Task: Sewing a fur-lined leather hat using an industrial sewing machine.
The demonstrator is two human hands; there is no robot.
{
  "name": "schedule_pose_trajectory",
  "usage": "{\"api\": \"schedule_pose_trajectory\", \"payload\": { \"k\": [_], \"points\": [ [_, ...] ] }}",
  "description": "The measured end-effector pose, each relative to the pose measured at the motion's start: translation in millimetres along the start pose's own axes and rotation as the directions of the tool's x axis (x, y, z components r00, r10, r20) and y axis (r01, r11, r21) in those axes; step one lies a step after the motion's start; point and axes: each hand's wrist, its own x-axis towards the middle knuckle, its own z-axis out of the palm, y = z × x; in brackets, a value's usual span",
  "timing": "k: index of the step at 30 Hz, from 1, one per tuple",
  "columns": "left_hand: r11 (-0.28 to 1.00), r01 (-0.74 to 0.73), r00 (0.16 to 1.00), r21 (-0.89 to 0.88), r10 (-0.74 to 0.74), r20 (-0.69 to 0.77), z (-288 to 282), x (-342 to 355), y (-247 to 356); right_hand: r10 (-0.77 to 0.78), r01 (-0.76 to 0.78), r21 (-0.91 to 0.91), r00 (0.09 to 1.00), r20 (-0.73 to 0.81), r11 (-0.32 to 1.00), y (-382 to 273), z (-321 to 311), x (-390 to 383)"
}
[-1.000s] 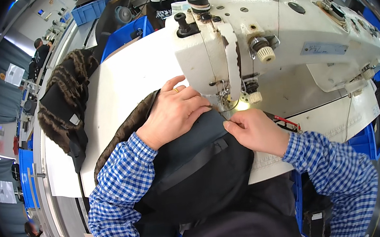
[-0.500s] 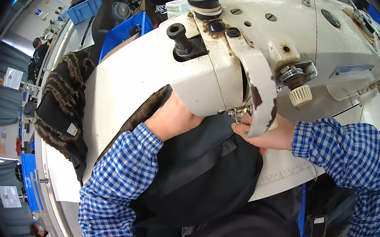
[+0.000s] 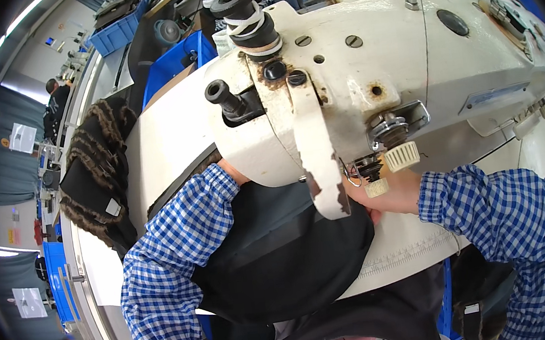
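A dark fabric piece (image 3: 289, 261) lies under the head of the white sewing machine (image 3: 355, 75) and drapes toward me, with a strip of brown fur along its left side. My left hand (image 3: 233, 170) reaches behind the machine head over the fabric; only its wrist side shows, and its fingers are hidden. At the fabric's right edge, my right hand (image 3: 395, 189) grips the cloth, one fingertip showing beside the edge. The machine's chipped white lever (image 3: 318, 165) covers part of that grip. The needle area is hidden.
A black piece with brown fur stripes (image 3: 102, 164) lies on the table's left. Behind it stands a blue bin (image 3: 175, 64). A printed ruler scale (image 3: 414, 251) runs along the front table edge. Two other people are far off at the left.
The view has shifted, so the machine head appears farther left and now hides most of my left hand. The lever covers more of my right fingers, which stay at the fabric edge.
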Motion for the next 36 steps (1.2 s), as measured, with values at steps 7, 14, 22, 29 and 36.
{"api": "schedule_pose_trajectory", "payload": {
  "k": [7, 14, 22, 29, 36],
  "points": [
    [0.980, 0.039, 0.999, 0.193, -0.036, -0.014, 1.4, -8.5, 12.2, -0.076, 0.077, -0.002, 0.993, -0.090, 0.997, 11.2, 7.6, 13.9],
    [0.795, 0.427, 0.874, 0.432, -0.485, 0.029, -18.4, -16.8, -18.7, 0.068, -0.068, 0.012, 0.997, -0.024, 0.998, 5.6, -2.0, 5.8],
    [0.897, 0.042, 0.983, 0.439, 0.042, -0.180, -21.5, -26.1, 47.0, 0.144, -0.236, 0.341, 0.951, 0.275, 0.910, -5.7, 29.8, -44.7],
    [0.985, 0.099, 0.995, -0.142, -0.100, -0.001, 6.1, -91.0, 94.8, -0.655, 0.537, -0.531, 0.755, -0.046, 0.656, 22.2, 45.5, -58.6],
    [0.921, 0.294, 0.954, -0.256, -0.301, 0.015, 3.9, -82.4, 112.4, -0.798, 0.510, -0.729, 0.598, -0.080, 0.456, 30.2, 52.3, -53.7]
  ]
}}
